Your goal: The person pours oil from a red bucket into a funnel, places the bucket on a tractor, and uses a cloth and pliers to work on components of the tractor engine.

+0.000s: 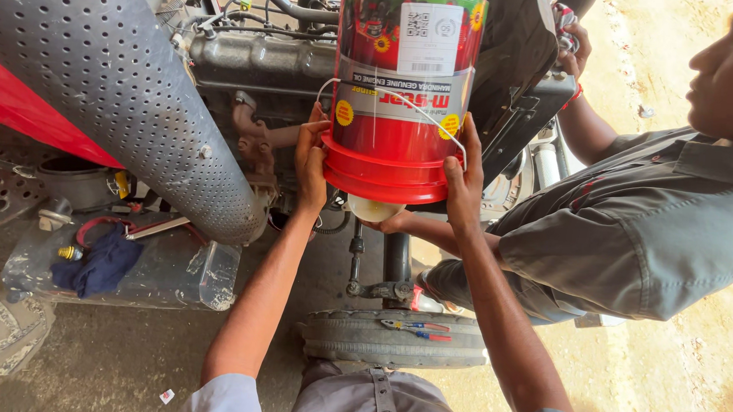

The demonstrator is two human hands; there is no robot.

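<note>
Dusty ground and a tractor engine (257,61) all around. Red oil bucket (400,92) upside down, up high over the engine, clamped between left hand (309,166) and right hand (464,181). Could slip and spill oil. Co-worker's hand (394,224) under the spout, big grey pipe (132,97) close on the left, tyre (394,337) with pliers (415,325) near.

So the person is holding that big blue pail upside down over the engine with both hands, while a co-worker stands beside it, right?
Not quite: the pail is red, not blue, as the head view shows. The rest holds. The left hand and right hand grip its lower rim, it is upside down over the engine, and a co-worker stands beside it.
</note>
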